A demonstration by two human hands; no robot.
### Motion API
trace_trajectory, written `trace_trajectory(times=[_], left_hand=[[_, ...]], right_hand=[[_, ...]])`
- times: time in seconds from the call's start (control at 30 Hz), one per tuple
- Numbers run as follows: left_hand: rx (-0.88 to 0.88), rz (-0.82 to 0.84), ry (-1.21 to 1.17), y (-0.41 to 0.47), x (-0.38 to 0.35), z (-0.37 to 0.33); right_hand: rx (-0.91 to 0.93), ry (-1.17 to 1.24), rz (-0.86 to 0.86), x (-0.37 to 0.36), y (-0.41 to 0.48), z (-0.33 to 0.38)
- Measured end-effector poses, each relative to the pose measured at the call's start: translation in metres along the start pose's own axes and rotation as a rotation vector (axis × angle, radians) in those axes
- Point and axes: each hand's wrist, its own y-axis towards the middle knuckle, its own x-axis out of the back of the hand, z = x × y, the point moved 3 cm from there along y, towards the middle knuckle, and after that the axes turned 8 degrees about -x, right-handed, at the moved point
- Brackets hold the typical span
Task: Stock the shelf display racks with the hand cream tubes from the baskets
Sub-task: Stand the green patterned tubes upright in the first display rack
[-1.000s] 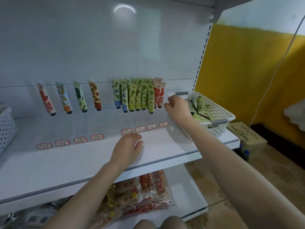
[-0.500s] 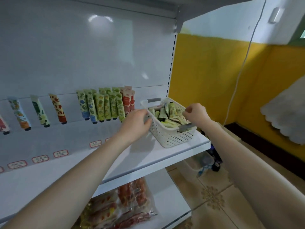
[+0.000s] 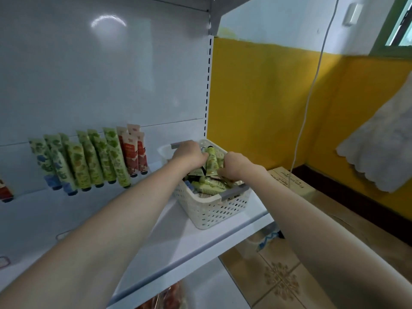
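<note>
White perforated plastic forms the basket, which sits at the right end of the pale shelf, close to its front edge, with a grey handle at each end. Both hands reach into it from above. The left hand is over the far side, its fingers curled down against the upper side of a green tube that stands almost upright above the heap; whether this hand truly grasps the tube or only touches it cannot be told. The right hand is just beside it on the other side of the tube, its fingers and thumb curled in and closed on the tube's lower end. Below them the loose hand cream tubes, mostly green, lie jumbled in the basket. To the left, against the back panel, the stocked tubes lean in rows with caps down: the blue-patterned tubes furthest left, then the green rows, then the red tubes nearest the basket. A cardboard box sits on the floor by the yellow wall, with a white cable hanging down to it.
</note>
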Motion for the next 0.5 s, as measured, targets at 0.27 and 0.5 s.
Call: trace_trajectory(times=[0.27,0.5], left_hand=[[0.033,0.090,0.172,0.033,-0.020,0.005],[0.028,0.298,0.273,0.034,-0.016,-0.002]], right_hand=[[0.044,-0.027,-0.095,-0.011,0.016,0.002],[-0.001,0.297,-0.027,-0.005,0.014,-0.009]])
